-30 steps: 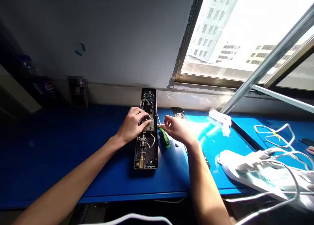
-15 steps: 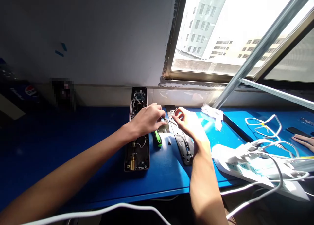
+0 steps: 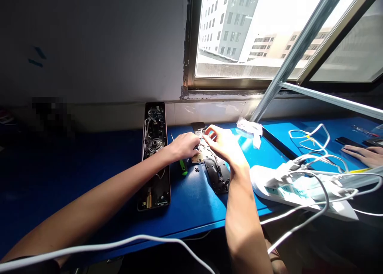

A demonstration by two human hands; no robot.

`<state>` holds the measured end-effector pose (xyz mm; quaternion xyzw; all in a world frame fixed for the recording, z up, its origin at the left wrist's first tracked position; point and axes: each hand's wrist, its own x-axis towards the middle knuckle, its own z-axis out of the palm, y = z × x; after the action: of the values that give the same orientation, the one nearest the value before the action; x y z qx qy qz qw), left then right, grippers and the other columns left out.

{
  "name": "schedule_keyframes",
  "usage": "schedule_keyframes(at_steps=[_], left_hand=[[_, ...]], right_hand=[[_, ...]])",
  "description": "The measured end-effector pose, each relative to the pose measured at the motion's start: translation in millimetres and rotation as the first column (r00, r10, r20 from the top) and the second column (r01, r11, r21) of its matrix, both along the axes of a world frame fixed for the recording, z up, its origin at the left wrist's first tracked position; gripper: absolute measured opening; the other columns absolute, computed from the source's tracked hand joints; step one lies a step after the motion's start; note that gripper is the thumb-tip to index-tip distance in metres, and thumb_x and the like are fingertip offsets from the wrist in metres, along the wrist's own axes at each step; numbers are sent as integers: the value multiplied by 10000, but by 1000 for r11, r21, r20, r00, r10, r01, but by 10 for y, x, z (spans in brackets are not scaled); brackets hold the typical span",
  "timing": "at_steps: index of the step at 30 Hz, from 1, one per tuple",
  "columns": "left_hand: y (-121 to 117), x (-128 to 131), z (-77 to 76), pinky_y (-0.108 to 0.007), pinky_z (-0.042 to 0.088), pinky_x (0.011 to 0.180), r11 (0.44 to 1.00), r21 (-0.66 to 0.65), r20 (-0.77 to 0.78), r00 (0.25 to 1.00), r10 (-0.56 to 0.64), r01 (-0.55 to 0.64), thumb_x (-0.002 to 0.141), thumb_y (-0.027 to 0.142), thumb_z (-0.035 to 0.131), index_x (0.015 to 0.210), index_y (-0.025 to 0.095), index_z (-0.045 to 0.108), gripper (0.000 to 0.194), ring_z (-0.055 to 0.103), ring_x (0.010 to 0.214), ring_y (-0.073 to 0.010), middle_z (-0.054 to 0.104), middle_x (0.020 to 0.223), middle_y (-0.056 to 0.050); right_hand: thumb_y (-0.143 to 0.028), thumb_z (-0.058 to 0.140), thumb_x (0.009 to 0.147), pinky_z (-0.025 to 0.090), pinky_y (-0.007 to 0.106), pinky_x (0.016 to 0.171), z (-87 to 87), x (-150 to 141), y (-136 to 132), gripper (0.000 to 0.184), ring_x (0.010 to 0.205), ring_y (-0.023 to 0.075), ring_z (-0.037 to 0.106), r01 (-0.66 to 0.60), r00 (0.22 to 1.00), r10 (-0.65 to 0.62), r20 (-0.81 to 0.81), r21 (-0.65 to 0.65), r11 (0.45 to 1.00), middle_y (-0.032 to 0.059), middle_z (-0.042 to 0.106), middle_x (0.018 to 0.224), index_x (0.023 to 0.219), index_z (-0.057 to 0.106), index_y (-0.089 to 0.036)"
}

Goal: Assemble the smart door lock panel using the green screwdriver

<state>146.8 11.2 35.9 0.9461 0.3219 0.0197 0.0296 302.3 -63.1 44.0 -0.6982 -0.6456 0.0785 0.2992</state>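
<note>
My left hand (image 3: 186,145) is closed, its fingers curled over a small flat plate (image 3: 197,158); what they pinch is hidden. Close beside it, my right hand (image 3: 220,143) has its thumb and forefinger brought together at the wires above a long black panel (image 3: 215,177). Whatever lies between those fingertips is too small to name. To the left, under my left forearm, lies a long black housing (image 3: 155,128), its inside exposed with white wires and a brass-coloured cylinder (image 3: 149,199). A green-handled screwdriver (image 3: 183,167) rests between housing and plate, near several small dark screws (image 3: 197,170).
A white power strip (image 3: 302,196) crowded with plugs and cables is at the right. Crumpled clear plastic (image 3: 251,130) lies below the window. Another person's hand (image 3: 362,154) rests at the far right. A white cable (image 3: 143,238) crosses the front.
My view has swung to the right. My left hand has moved right, away from the housing, so its fingers are now nearly touching my right hand's fingertips.
</note>
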Motion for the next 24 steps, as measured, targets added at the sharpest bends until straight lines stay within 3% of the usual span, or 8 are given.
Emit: schedule_keyframes(at_steps=[6, 17, 20, 24], left_hand=[[39, -2, -31, -327, 484, 752, 1000, 14, -23, 999, -27, 27, 884, 299, 766, 918, 180, 821, 136, 628, 1035, -305, 754, 938, -125], [72, 8, -39, -363, 488, 777, 998, 43, 1, 999, -50, 49, 887, 321, 769, 946, 167, 841, 180, 610, 1010, -321, 764, 935, -143], [41, -123, 69, -371, 497, 836, 996, 64, 33, 998, -61, 59, 916, 351, 748, 1015, 153, 831, 236, 605, 1050, -312, 754, 1012, -143], [-26, -557, 260, -355, 509, 889, 993, 90, 176, 980, -97, 82, 972, 317, 680, 1125, 171, 804, 246, 610, 1086, -275, 732, 1058, -119]], right_hand=[[-301, 601, 966, 470, 266, 697, -21, 5, -4, 83, 776, 182, 680, -25, 1000, 25, 3, -22, 999, 21, 758, 873, 924, 650, -248], [-284, 607, 960, 479, 277, 716, -43, -24, 22, 76, 788, 189, 689, -73, 997, 72, -6, -39, 997, 31, 760, 866, 909, 648, -244], [-318, 617, 963, 483, 284, 728, -47, -28, 20, 93, 778, 190, 684, -93, 996, 93, -12, -37, 995, 27, 751, 842, 924, 653, -242], [-322, 594, 979, 484, 264, 697, -31, -62, 3, 118, 769, 176, 689, -152, 988, 150, -45, -39, 988, 24, 750, 849, 964, 671, -234]])
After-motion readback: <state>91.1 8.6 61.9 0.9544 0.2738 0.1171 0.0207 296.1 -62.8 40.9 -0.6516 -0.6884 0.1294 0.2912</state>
